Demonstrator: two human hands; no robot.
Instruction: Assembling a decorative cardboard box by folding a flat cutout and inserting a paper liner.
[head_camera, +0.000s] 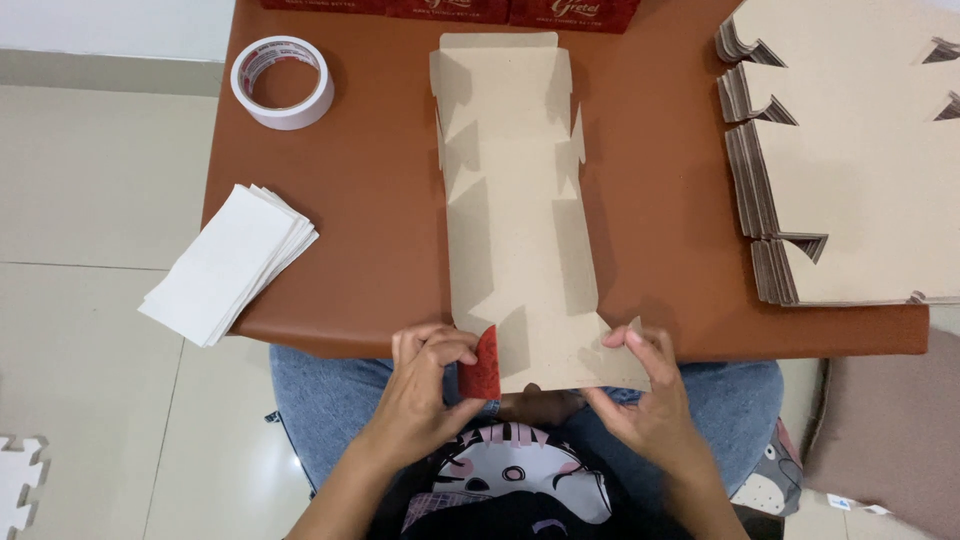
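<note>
1. Brown-grey flat die-cut cardboard box blank (515, 200) lies lengthwise on the reddish-brown tabletop (370, 200), running from 12 o'clock to 6 o'clock, near end over the edge.
2. Left hand (430, 385) pinches the blank's 7 o'clock corner flap (481, 365), folded up with its red printed side showing.
3. Right hand (650, 395) grips the blank's 5 o'clock corner, fingers closed on it.
4. White tape roll (283, 82) at 10 o'clock.
5. Stack of white paper slips (230, 262) at 9 o'clock, overhanging the edge.
6. Piles of flat blanks (850, 150) at 2 o'clock.
</note>
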